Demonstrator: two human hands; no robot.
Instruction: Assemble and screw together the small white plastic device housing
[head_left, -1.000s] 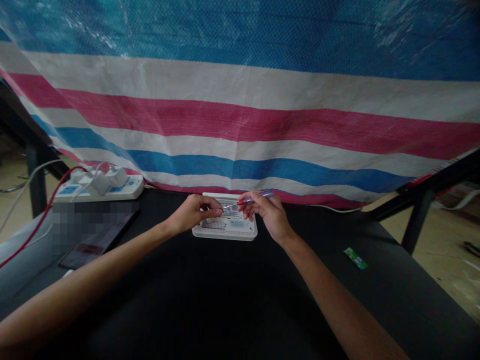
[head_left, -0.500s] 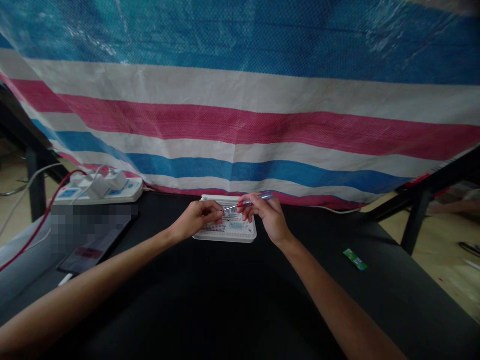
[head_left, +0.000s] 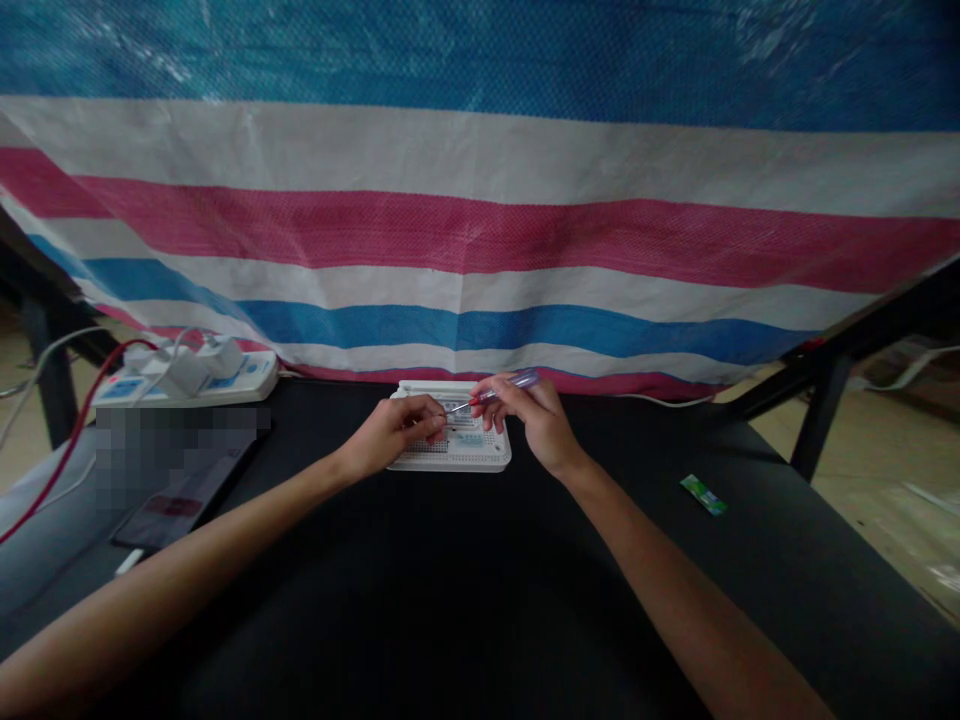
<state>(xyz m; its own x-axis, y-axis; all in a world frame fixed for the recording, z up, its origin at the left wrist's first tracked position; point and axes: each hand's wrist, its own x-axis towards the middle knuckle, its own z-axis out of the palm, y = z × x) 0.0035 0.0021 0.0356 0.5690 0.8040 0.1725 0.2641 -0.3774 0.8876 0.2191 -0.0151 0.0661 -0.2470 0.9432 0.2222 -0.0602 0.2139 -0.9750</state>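
Observation:
A screwdriver with a clear handle, red near the shaft, is in the grip of my right hand. Its metal shaft points left, to the fingertips of my left hand. Those left fingers are pinched at the screwdriver's tip; whatever is between them is too small to make out. Under both hands lies a white plastic device with rows of small holes and a pale label, flat on the black table. My hands hide part of its upper face.
At the left stands a white power strip with plugs and cables, a red cable among them. A dark phone lies in front of it. A green packet is on the right. Behind hangs a striped sheet.
The camera view has shifted slightly, so the tabletop things sit a little higher. The screwdriver's handle is tipped a little differently. Both hands keep their places over the white device.

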